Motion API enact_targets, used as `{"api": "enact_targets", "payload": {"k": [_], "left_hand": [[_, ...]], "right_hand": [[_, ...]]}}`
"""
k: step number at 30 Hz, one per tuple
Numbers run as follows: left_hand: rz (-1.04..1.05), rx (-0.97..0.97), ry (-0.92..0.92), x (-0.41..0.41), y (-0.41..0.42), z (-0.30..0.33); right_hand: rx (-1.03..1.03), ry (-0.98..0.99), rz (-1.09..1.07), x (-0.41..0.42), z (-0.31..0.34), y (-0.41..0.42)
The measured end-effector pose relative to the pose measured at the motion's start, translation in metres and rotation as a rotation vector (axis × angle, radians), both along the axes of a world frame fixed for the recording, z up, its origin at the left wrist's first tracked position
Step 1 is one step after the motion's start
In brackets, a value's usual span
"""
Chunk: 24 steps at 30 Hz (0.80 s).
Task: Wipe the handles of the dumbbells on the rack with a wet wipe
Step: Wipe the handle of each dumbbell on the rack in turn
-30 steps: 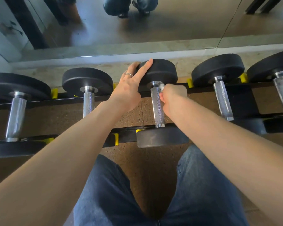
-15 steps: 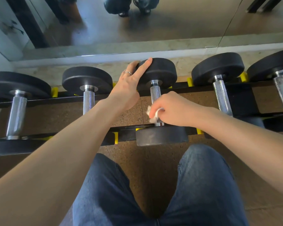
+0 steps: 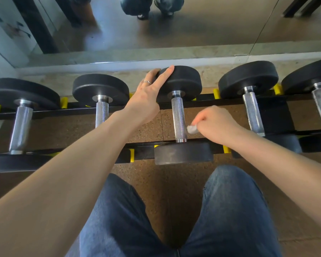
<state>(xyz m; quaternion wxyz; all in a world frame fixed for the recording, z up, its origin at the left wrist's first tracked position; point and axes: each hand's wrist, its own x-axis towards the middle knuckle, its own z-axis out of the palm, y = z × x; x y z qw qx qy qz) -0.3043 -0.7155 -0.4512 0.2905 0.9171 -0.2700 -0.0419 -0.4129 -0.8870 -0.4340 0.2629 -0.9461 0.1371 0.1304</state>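
A row of dumbbells lies across a black rack [image 3: 271,112] with yellow stops, its two rails running left to right above a speckled brown floor [image 3: 148,130]. A mirror [image 3: 174,25] along the wall behind reflects dark flooring and a pair of legs at the top edge. In the foreground, the person's knees in blue jeans [image 3: 230,210] point toward the rack's near rail.

The centre dumbbell [image 3: 182,154] sits across both rails, one black head on the far rail and the other hanging just over the near rail. Its knurled steel handle [image 3: 178,119] is bare along its full visible length, bright and evenly textured. The left hand [image 3: 146,101] reaches over the far rail, its ringed fingers spread straight and resting on the left side of the far head (thumb hidden behind the hand). The left forearm crosses in front of the neighbouring dumbbell [image 3: 101,93], hiding the lower part of that handle.

The right hand [image 3: 217,125] hovers just right of the centre handle, near its lower end, fingers curled around a crumpled white wet wipe [image 3: 192,129]; the wipe lies just beside the steel, and contact cannot be made out. Two more dumbbells [image 3: 248,84] rest toward the rack's right end, another [image 3: 20,115] at its left end.
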Motion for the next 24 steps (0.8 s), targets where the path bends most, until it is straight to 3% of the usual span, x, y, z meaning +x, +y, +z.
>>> {"api": "enact_targets", "payload": {"k": [2, 6, 10, 12, 14, 17, 20, 24], "left_hand": [[-0.010, 0.005, 0.007, 0.001, 0.001, 0.002], [-0.054, 0.091, 0.000, 0.005, 0.004, 0.009], [-0.082, 0.158, -0.041, 0.015, 0.028, 0.031], [0.037, 0.061, -0.128, 0.021, 0.055, 0.039], [0.274, -0.194, -0.078, 0.033, 0.088, 0.041], [0.575, -0.557, 0.225, 0.053, 0.129, 0.039], [0.584, -0.496, 0.321, 0.053, 0.140, 0.037], [0.553, -0.400, 0.278, 0.048, 0.138, 0.028]], "right_hand": [[-0.021, 0.159, -0.008, 0.001, -0.009, 0.009], [-0.030, 0.219, 0.000, 0.009, 0.005, 0.019], [0.554, 0.130, -0.064, 0.017, 0.040, 0.046], [0.665, -0.005, -0.073, 0.028, 0.041, 0.071], [0.541, -0.137, -0.029, 0.041, 0.027, 0.098], [0.292, -0.385, 0.097, 0.055, 0.001, 0.136], [0.120, -0.645, 0.339, 0.071, -0.015, 0.169], [-0.367, -0.772, 0.704, 0.096, -0.029, 0.194]]}}
